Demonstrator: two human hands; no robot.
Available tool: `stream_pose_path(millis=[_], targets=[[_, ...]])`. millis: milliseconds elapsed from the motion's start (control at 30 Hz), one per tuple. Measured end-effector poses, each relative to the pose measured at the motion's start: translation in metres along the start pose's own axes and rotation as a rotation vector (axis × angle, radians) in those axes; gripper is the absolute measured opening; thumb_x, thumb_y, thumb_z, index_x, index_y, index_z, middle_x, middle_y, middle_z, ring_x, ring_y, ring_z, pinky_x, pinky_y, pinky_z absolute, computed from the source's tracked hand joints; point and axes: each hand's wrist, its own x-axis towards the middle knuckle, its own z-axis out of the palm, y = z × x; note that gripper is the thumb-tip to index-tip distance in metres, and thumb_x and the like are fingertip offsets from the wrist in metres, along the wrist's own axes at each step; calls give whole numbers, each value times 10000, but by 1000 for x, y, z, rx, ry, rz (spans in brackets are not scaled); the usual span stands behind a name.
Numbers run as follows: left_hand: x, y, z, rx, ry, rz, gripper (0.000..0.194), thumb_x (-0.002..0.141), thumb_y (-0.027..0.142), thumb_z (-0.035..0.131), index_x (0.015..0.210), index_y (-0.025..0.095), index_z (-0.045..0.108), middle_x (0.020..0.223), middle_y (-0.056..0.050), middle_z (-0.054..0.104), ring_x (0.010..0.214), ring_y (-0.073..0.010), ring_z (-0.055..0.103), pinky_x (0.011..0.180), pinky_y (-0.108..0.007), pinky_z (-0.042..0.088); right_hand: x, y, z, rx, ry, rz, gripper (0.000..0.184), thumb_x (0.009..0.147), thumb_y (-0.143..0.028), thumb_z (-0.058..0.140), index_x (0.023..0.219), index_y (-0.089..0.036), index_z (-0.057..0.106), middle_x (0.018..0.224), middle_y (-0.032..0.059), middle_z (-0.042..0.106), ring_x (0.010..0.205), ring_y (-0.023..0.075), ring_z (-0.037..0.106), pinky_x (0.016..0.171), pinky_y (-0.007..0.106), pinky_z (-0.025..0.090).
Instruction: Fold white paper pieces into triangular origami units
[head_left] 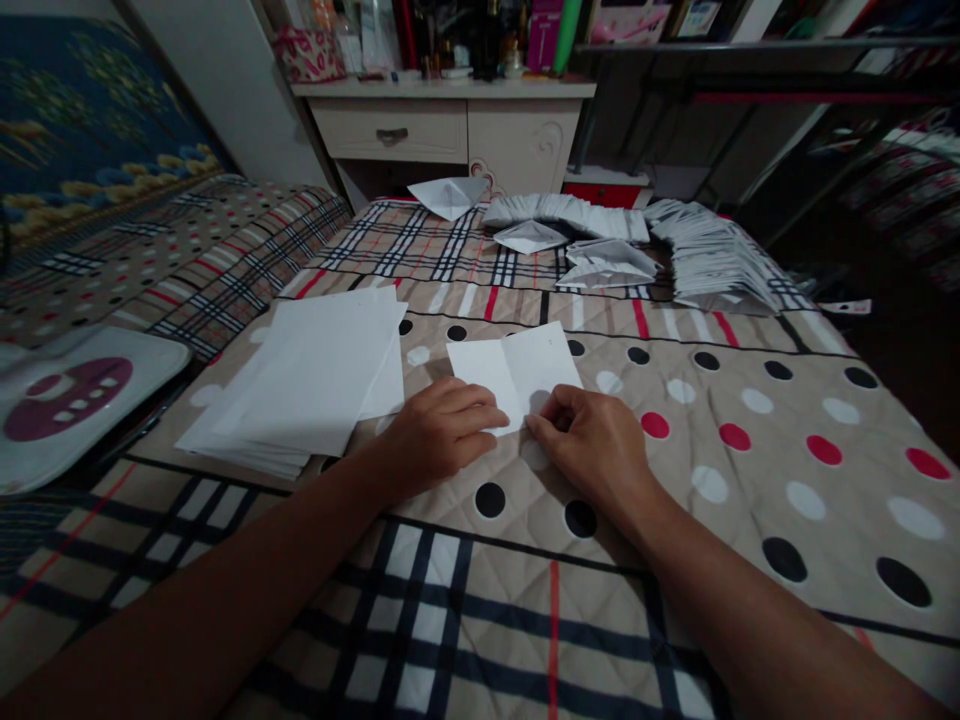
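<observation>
A small white sheet of paper (541, 362) with a crease down its middle lies on the patterned bedspread in front of me. My left hand (442, 425) rests over its lower left corner, the fingers together and slightly bent; its thumb is hidden. At the lower edge, right of the crease, my right hand (589, 430) pinches the paper between thumb and curled forefinger. Left of my hands lies a stack of larger white sheets (322, 360), unevenly spread.
Folded paper pieces (450, 195) sit at the bedspread's far side, with long rows of folded paper (712, 255) at the right. A white plastic board (90, 400) with a purple oval is at far left. Beyond the bed stands a white dresser (427, 125).
</observation>
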Motion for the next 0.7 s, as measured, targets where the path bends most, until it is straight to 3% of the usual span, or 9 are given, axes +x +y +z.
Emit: stream_pose_path(millis=[267,467,700], targets=[[-3,-5,0,-27,-5,20,150,913,146,544,904,194,686,998,-17,740,975,-180,624,833,-345,440,2,-2,-4,-32,-50,-11,137,749,-332,631,668,-225,657,605,1,643,551,146,526,517,268,255],[-3,-20,12,-230,12,-184,115,897,276,616,906,188,690,916,-31,741,882,-166,651,821,-336,458,4,-2,-5,-55,-73,-7,129,745,-322,618,670,-228,665,600,5,635,547,148,515,516,274,244],[2,-26,20,-439,68,-312,118,847,271,680,797,165,692,838,-51,727,822,-169,652,799,-330,499,6,-3,-6,-72,-93,-4,120,744,-314,609,679,-231,666,607,6,633,557,154,517,514,276,233]])
